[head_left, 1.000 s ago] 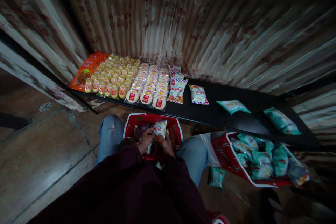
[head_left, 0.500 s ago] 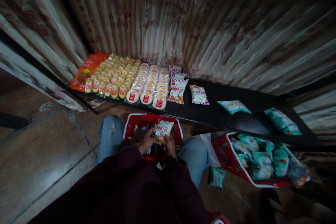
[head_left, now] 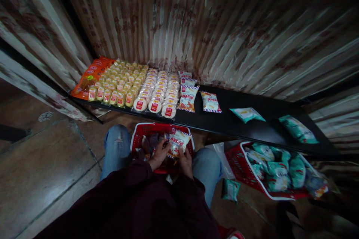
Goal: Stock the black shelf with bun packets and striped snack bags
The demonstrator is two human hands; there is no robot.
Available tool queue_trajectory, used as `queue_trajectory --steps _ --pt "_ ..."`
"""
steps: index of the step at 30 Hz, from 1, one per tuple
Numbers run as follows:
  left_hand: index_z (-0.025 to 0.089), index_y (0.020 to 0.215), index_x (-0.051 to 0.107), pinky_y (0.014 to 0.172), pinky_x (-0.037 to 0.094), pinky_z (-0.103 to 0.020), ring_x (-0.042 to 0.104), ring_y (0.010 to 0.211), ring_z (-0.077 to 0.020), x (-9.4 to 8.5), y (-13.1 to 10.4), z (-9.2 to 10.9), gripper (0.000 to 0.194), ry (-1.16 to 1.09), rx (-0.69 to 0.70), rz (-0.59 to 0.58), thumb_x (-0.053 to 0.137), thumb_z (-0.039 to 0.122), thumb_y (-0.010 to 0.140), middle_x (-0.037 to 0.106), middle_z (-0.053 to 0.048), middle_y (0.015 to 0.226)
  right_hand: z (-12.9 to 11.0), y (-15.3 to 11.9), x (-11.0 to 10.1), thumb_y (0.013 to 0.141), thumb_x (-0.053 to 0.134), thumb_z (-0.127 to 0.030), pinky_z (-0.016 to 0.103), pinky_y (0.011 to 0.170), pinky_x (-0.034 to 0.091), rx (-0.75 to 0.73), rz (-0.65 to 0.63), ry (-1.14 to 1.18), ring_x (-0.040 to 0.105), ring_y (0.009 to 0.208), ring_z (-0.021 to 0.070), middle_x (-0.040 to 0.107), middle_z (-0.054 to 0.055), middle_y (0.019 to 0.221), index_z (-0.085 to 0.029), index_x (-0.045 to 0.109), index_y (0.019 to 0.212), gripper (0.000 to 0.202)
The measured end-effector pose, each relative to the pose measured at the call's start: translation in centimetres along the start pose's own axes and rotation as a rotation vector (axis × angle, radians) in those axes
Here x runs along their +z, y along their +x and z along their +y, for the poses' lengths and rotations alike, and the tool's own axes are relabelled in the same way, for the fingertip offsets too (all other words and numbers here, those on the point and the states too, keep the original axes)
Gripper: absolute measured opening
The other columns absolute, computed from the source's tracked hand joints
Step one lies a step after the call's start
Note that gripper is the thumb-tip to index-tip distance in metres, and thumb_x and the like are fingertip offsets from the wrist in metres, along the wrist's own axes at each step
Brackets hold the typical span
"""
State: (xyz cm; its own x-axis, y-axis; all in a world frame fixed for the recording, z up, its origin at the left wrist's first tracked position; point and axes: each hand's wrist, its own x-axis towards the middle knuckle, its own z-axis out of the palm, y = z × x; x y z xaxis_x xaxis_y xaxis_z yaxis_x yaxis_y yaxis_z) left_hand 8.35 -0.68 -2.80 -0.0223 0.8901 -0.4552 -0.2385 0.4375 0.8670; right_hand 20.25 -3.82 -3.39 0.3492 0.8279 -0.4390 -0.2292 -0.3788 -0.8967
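Between my knees, a white and orange snack bag (head_left: 179,141) with red lettering is held over a red basket (head_left: 135,139). My left hand (head_left: 160,153) has its fingers closed on the bag's left edge. On the lower right edge of the same bag, my right hand (head_left: 185,161) grips with thumb and fingers. Other packets, dim and partly hidden by my hands, lie inside the basket. Similar snack bags (head_left: 187,98) stand in an overlapping row on the black shelf (head_left: 224,123), with a single one (head_left: 210,102) lying just right of them.
Left on the shelf are an orange bag (head_left: 92,76), rows of small yellow cakes (head_left: 117,82) and round white crackers (head_left: 154,104). Green bags (head_left: 298,129) lie at its right. A second red basket (head_left: 238,164) holds green bags; one green bag (head_left: 230,189) is on the floor.
Both hands have shifted slightly right with the snack bag, which is tilted a little more. The bags on the shelf stay in place; the view has moved slightly.
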Motion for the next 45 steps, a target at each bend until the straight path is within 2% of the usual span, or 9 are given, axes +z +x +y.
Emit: queue_trajectory --steps 4,12,18,22,27,32,36,39,45 --pt "0.016 0.082 0.071 0.075 0.047 -0.025 0.062 0.082 -0.019 0.5 0.2 0.3 0.02 -0.027 -0.002 -0.047 0.076 0.033 0.071 0.07 -0.005 0.083 0.0 0.2 -0.4 0.067 0.07 -0.062 0.035 0.068 0.056 0.029 0.001 0.089 0.071 0.078 0.025 0.076 0.008 0.092 -0.018 0.067 0.108 0.06" --pt "0.014 0.084 0.074 0.071 0.049 -0.028 0.063 0.075 -0.0197 0.9 0.2 1.4 0.039 -0.048 -0.022 -0.162 0.078 0.048 0.066 0.072 -0.006 0.081 -2.0 -0.3 -0.2 0.07 0.068 -0.06 0.034 0.07 0.057 -0.011 0.004 0.119 0.071 0.081 0.0245 0.076 0.008 0.098 -0.02 0.062 0.124 0.067" --pt "0.015 0.086 0.073 0.071 0.048 -0.026 0.062 0.077 -0.0194 2.3 0.4 2.2 0.036 -0.024 0.051 -0.121 0.076 0.046 0.067 0.072 -0.004 0.082 -3.9 0.6 -0.6 0.073 0.068 -0.059 0.034 0.077 0.057 -0.118 -0.034 0.085 0.069 0.093 0.0244 0.072 0.008 0.113 -0.021 0.056 0.129 0.069" --pt "0.016 0.084 0.073 0.069 0.048 -0.027 0.061 0.073 -0.0188 3.0 0.6 2.5 0.03 0.009 0.089 -0.084 0.075 0.042 0.069 0.071 -0.003 0.078 -3.8 1.6 -1.3 0.074 0.066 -0.06 0.034 0.081 0.056 -0.141 -0.06 0.016 0.068 0.096 0.025 0.072 0.008 0.112 -0.02 0.061 0.122 0.062" --pt "0.02 0.091 0.072 0.074 0.048 -0.028 0.062 0.078 -0.0202 3.4 1.0 2.6 0.024 0.071 0.149 -0.007 0.074 0.032 0.071 0.072 -0.004 0.085 -4.0 2.0 -1.6 0.077 0.063 -0.06 0.035 0.088 0.053 -0.128 -0.07 -0.001 0.063 0.11 0.0261 0.067 0.008 0.125 -0.022 0.061 0.123 0.06" --pt "0.021 0.105 0.065 0.083 0.05 -0.032 0.064 0.088 -0.0208 3.9 1.0 3.3 0.028 0.257 0.286 0.009 0.064 0.032 0.08 0.071 -0.005 0.096 -6.0 1.5 -1.3 0.073 0.07 -0.056 0.037 0.083 0.054 -0.18 -0.106 -0.078 0.068 0.095 0.026 0.073 0.009 0.108 -0.019 0.06 0.121 0.061" --pt "0.019 0.115 0.059 0.087 0.051 -0.035 0.065 0.095 -0.0204 4.4 0.9 4.1 0.033 0.353 0.339 -0.023 0.056 0.033 0.086 0.07 -0.007 0.106 -7.4 1.6 -1.0 0.072 0.071 -0.056 0.038 0.079 0.054 -0.201 -0.064 -0.107 0.068 0.086 0.0246 0.074 0.007 0.098 -0.019 0.061 0.112 0.056" --pt "0.019 0.12 0.056 0.093 0.05 -0.037 0.064 0.104 -0.0212 4.8 1.0 4.5 0.035 0.368 0.381 -0.02 0.055 0.031 0.087 0.068 -0.008 0.115 -7.9 2.1 -0.7 0.071 0.071 -0.057 0.038 0.079 0.053 -0.216 -0.059 -0.105 0.067 0.086 0.0245 0.074 0.007 0.097 -0.019 0.062 0.108 0.054" --pt "0.016 0.13 0.049 0.103 0.046 -0.042 0.059 0.118 -0.0236 5.3 1.6 5.1 0.044 0.424 0.428 0.013 0.053 0.029 0.087 0.062 -0.013 0.128 -9.3 2.8 0.0 0.071 0.071 -0.056 0.038 0.08 0.053 -0.268 -0.064 -0.079 0.067 0.086 0.0243 0.074 0.008 0.099 -0.018 0.062 0.112 0.056"
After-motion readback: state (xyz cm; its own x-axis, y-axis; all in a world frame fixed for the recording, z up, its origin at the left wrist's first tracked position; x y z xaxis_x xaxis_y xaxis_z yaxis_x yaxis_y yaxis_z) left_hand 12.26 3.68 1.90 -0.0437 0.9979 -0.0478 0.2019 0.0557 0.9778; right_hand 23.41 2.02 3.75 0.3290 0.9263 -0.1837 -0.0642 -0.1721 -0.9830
